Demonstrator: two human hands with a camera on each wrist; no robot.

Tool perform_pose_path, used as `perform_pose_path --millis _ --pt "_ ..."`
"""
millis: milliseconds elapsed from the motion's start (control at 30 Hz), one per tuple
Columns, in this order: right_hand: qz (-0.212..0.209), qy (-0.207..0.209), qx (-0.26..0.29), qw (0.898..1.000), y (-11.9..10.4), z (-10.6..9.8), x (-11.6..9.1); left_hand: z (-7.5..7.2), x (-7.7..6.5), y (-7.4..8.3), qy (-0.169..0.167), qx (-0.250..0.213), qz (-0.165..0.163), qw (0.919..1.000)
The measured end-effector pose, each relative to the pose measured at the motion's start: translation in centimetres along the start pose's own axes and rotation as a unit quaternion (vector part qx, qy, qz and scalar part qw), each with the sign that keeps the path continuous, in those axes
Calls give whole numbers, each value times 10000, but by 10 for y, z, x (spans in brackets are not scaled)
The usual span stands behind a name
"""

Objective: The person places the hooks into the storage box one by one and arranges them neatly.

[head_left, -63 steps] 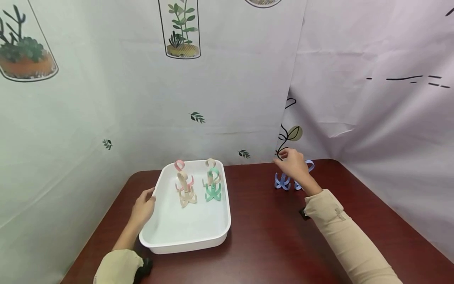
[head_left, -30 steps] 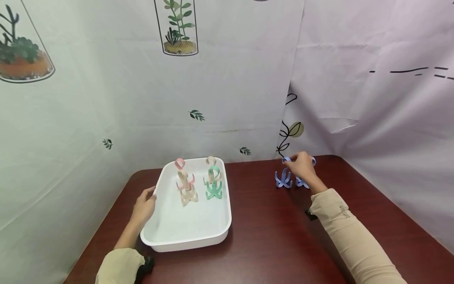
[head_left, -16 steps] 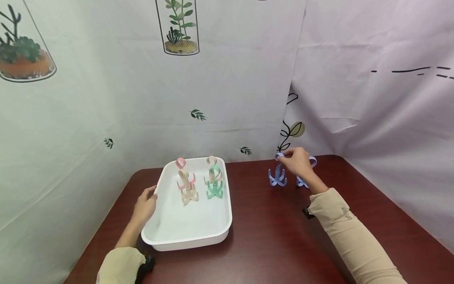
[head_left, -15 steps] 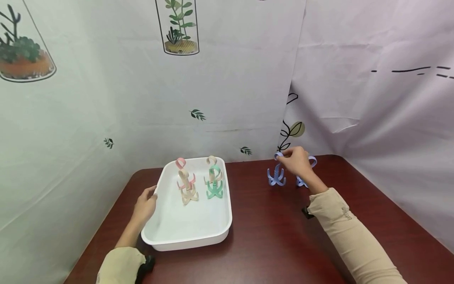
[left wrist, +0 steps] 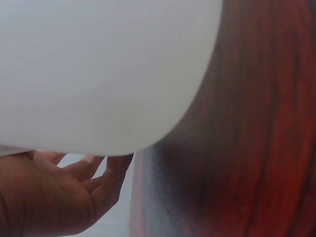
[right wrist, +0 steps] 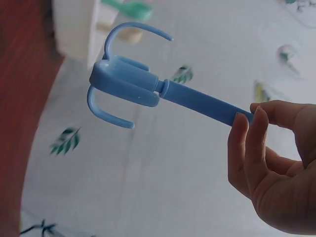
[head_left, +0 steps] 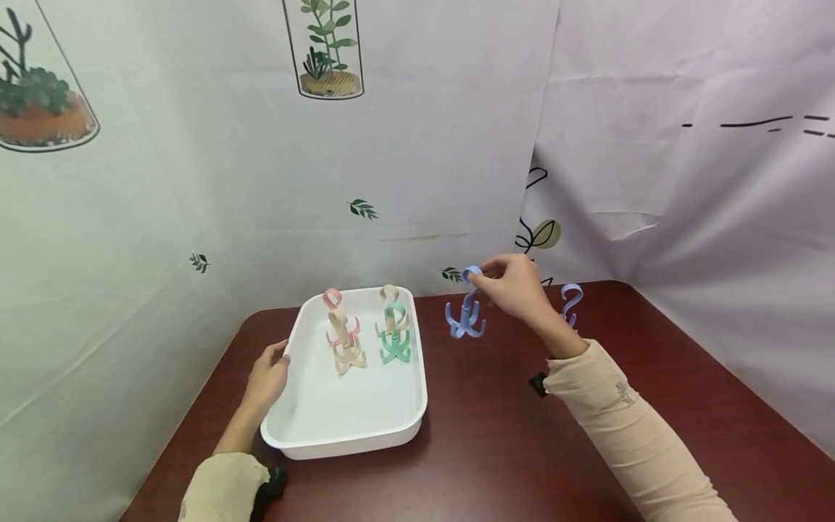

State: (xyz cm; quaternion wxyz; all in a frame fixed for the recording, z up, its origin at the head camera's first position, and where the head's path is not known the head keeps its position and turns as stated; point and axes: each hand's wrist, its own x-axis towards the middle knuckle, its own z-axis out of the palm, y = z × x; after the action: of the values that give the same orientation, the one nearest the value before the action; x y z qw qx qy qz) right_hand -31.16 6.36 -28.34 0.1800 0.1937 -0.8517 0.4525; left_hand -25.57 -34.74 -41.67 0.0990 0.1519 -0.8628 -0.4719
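Observation:
In the head view, my right hand pinches a blue hanger hook by the curl at its top and holds it upright above the table, right of the white tray. The right wrist view shows the fingertips closed on the stem of the blue hook, its prongs pointing away from the hand. My left hand grips the tray's left rim; in the left wrist view the fingers of that hand curl up at the tray's edge. Inside the tray stand a pink hook, a green hook and two beige hooks.
A second blue hook stands at the back right of the dark red table, partly hidden by the right forearm. A printed white curtain hangs behind and along both sides of the table.
My right hand has taken hold of one blue hook, lifted it and carried it left toward the tray. The left hand has stayed at the tray's rim.

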Motion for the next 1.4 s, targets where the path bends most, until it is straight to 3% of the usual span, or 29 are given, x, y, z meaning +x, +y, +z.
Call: perform_pose_path --millis 267,533,933,1400 --pt "-278 -186 657 9973 -36 28 -4 0 2 -3 69 19 4 10000" --pt "-262 -524 786 9952 -53 63 -12 0 1 -3 -25 2 6 10000" --pt "-222 -826 762 9934 -47 103 -22 0 2 -2 -5 -1 17 10000" --pt "43 -1135 545 9920 -35 125 -29 0 0 -1 -11 9 35 10000"
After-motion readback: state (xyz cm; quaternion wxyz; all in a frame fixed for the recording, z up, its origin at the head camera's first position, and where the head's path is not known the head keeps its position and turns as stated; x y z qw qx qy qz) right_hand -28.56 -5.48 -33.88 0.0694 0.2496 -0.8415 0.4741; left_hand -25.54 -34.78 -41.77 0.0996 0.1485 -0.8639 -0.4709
